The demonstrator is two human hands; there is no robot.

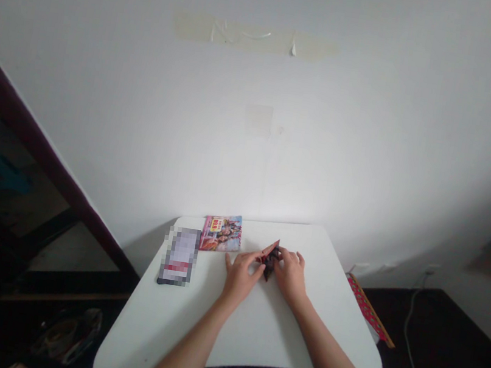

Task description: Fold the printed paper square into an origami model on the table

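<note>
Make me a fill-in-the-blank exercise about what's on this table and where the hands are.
1. The tabletop is coloured ____.
2. The dark folded piece is held by ____ hands.
3. The colourful printed item lies on the person's ____ side of that piece.
4. The forearms come in from the ____ edge of the picture.

Missing words: white; two; left; bottom.

Printed leaflet (222, 234) lies near the far edge of the surface (260, 334). Obscured rectangular item (179, 257) noted near left edge.
</note>
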